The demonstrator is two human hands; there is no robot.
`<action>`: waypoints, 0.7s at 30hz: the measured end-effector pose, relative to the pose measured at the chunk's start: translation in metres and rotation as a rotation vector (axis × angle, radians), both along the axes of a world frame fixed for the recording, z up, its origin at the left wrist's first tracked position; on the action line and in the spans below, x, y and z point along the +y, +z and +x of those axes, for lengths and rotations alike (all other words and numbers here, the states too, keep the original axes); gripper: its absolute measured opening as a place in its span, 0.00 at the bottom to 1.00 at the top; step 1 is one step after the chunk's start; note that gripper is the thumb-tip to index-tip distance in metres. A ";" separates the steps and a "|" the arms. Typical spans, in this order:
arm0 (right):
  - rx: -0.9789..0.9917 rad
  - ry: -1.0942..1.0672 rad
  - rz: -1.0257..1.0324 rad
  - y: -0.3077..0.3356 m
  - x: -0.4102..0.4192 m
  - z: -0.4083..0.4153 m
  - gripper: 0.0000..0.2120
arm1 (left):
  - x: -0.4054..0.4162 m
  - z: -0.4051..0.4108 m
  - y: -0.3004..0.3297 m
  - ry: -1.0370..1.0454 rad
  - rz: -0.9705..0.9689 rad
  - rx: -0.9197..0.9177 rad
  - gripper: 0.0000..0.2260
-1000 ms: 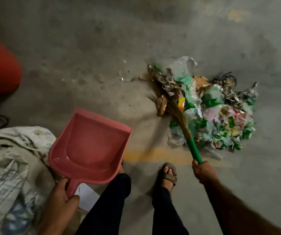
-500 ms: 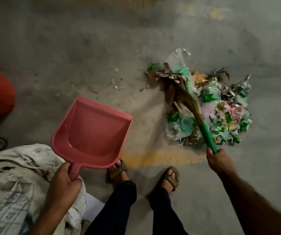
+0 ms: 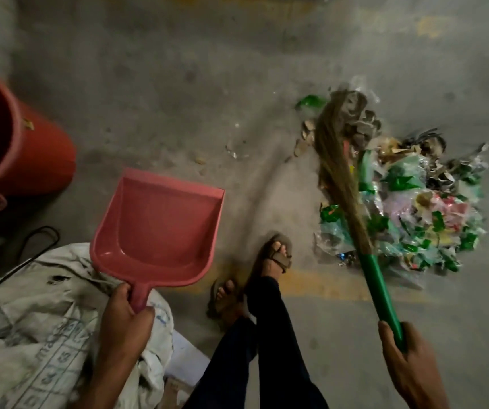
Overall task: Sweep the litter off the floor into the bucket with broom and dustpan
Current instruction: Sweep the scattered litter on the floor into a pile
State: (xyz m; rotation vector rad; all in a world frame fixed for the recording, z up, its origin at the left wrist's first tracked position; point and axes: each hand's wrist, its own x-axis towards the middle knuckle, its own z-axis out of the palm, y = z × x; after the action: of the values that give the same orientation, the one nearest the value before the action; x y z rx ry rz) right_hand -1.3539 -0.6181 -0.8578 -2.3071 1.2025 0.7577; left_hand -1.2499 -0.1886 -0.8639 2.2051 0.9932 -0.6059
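- Hands first: left hand (image 3: 125,317) grips the handle of the pink dustpan (image 3: 160,228), fingers curled round it; the pan is held above the floor, empty, mouth facing far.
- Right hand (image 3: 405,352) is closed round the near end of the green handle of the broom (image 3: 352,208); the bristle head lies across the left part of the litter pile (image 3: 408,208), tip at the pile's far-left corner.
- Litter is gathered in one heap on the floor (image 3: 208,84) at right, mostly wrappers and plastic scraps; a few stray bits (image 3: 234,149) lie apart to its left.
- Red bucket (image 3: 10,137) stands at far left, well apart from the pile, mouth open.
- Printed sack (image 3: 45,320) lies at near left, beneath the left hand.
- Judgement on the step in hand: the pile is still being consolidated; nothing is in the pan yet.
- Recommendation: set the pan's lip flat on the floor just beside the pile, draw the strays in, then use short, low strokes so light plastic does not scatter. Carry the pan level to the bucket.
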 end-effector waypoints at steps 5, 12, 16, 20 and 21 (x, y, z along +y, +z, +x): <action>0.157 0.277 0.185 -0.039 0.056 0.018 0.17 | 0.008 -0.011 0.014 0.110 -0.008 0.000 0.15; 0.204 0.726 0.212 -0.126 0.150 0.130 0.22 | -0.004 -0.003 0.008 0.128 0.063 0.053 0.19; 0.312 0.499 0.291 -0.153 0.129 0.170 0.29 | -0.019 0.002 -0.006 0.105 0.106 0.137 0.34; 0.376 0.323 0.250 -0.148 0.046 0.157 0.24 | -0.050 0.031 -0.007 0.051 0.037 0.164 0.31; 0.382 0.272 0.230 -0.144 0.021 0.154 0.24 | -0.062 0.044 -0.003 0.032 0.014 0.148 0.26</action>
State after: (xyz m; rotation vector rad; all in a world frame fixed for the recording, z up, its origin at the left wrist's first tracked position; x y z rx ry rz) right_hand -1.2002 -0.5972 -1.0022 -2.2166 0.8927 1.4084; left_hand -1.2062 -0.2511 -0.8674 2.1776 1.1084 -0.7589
